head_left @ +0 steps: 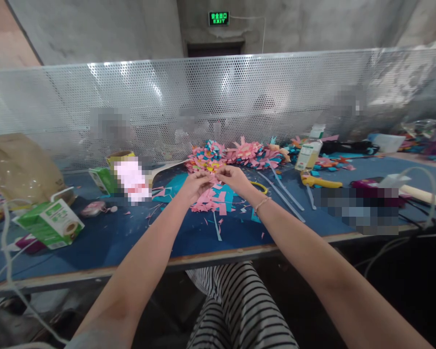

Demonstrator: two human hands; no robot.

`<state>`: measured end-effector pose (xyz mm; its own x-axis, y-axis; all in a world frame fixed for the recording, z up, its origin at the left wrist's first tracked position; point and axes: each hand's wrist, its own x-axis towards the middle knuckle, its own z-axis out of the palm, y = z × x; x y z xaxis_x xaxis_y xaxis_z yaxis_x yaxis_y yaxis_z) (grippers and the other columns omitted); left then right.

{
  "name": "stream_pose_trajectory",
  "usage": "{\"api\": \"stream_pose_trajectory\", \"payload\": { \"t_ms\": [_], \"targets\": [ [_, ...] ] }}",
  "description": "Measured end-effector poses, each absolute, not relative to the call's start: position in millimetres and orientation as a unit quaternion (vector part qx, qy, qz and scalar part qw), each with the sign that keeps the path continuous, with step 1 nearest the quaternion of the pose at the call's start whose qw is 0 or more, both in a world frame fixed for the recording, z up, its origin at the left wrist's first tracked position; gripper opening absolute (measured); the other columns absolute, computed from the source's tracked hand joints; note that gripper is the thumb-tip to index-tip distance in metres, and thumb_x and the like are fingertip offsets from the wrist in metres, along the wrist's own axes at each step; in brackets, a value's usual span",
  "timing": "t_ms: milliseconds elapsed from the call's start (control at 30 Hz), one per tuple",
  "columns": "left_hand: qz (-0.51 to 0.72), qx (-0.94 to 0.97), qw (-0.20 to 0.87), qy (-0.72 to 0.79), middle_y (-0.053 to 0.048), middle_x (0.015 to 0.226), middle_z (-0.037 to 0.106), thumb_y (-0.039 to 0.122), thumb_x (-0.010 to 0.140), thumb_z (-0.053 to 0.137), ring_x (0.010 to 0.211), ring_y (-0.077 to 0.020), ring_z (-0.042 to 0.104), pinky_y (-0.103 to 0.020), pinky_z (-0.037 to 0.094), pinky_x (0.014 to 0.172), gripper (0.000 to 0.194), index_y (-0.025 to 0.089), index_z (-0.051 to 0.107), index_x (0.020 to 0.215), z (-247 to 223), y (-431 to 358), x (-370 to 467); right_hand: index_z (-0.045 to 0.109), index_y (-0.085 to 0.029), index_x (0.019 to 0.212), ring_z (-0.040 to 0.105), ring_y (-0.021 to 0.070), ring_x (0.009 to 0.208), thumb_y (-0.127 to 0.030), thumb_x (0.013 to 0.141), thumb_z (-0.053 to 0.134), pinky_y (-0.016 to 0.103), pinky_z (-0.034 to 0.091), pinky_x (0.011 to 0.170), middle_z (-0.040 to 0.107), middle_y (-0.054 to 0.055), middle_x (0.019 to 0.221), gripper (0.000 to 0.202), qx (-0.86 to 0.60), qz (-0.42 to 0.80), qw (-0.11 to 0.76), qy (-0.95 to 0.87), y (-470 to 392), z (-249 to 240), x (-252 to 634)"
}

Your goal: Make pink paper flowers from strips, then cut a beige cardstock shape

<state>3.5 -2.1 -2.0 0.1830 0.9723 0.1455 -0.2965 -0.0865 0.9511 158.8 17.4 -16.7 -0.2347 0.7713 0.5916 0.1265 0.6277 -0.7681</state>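
Observation:
Over the middle of the blue table, both hands are close together with fingertips pinched. My left hand (pixel 198 186) and my right hand (pixel 233 177) meet at a small pink paper piece (pixel 214 179), partly hidden by the fingers. Right below them lies a pile of cut pink paper strips (pixel 205 201) on blue paper sheets (pixel 178 186). Behind the hands stands a fluffy bundle of pink, blue and yellow paper (pixel 205 157). Another pink and blue fringed bundle (pixel 247 151) sits to its right. A yellow ring (pixel 259 187) lies beside my right wrist.
Clear glue sticks (pixel 285 191) and a yellow glue gun (pixel 321 182) lie on the right. Green and white cartons (pixel 53 223), a lit phone (pixel 132 179) and a plastic bag (pixel 22 167) occupy the left. A perforated metal screen (pixel 160 106) borders the table's back.

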Motion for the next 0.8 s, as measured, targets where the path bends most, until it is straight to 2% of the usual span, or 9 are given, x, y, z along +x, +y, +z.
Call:
{"api": "stream_pose_trajectory", "payload": {
  "t_ms": [233,433,567,800],
  "targets": [
    [0.558,0.524,0.539,0.351,0.001,0.062,0.058,0.016,0.059,0.074,0.057,-0.0074,0.055,-0.026,0.049,0.064,0.017,0.013,0.059,0.066,-4.3,-0.1,3.5,0.054,-0.017,0.074,0.052,0.0092,0.056,-0.03,0.067,0.059,0.024,0.047,0.054,0.055,-0.002,0.063,0.016,-0.305,0.351,0.533,-0.707,16.3,-18.5,156.2],
    [0.553,0.542,0.534,0.34,0.002,0.064,0.058,0.02,0.055,0.077,0.059,-0.0081,0.056,-0.027,0.049,0.067,0.023,0.013,0.06,0.069,-4.7,-1.3,4.1,0.056,-0.016,0.07,0.052,0.0092,0.054,-0.028,0.067,0.058,0.024,0.046,0.053,0.056,-0.002,0.059,0.012,-0.329,0.315,0.531,-0.714,20.6,-20.1,157.0],
    [0.548,0.553,0.532,0.334,0.002,0.062,0.057,0.02,0.054,0.078,0.06,-0.0085,0.057,-0.028,0.049,0.068,0.024,0.013,0.058,0.066,-5.5,-1.7,4.1,0.057,-0.016,0.07,0.053,0.0104,0.055,-0.029,0.066,0.059,0.026,0.046,0.055,0.057,0.0,0.062,0.014,-0.329,0.307,0.541,-0.71,21.6,-20.6,157.7],
    [0.552,0.527,0.545,0.347,0.001,0.059,0.058,0.014,0.059,0.075,0.057,-0.0077,0.058,-0.026,0.05,0.067,0.018,0.011,0.059,0.066,-2.1,-4.6,5.5,0.058,-0.016,0.072,0.052,0.0089,0.057,-0.033,0.062,0.061,0.024,0.046,0.057,0.056,-0.002,0.062,0.019,-0.291,0.398,0.563,-0.663,16.4,-18.8,155.9]
  ]
}}
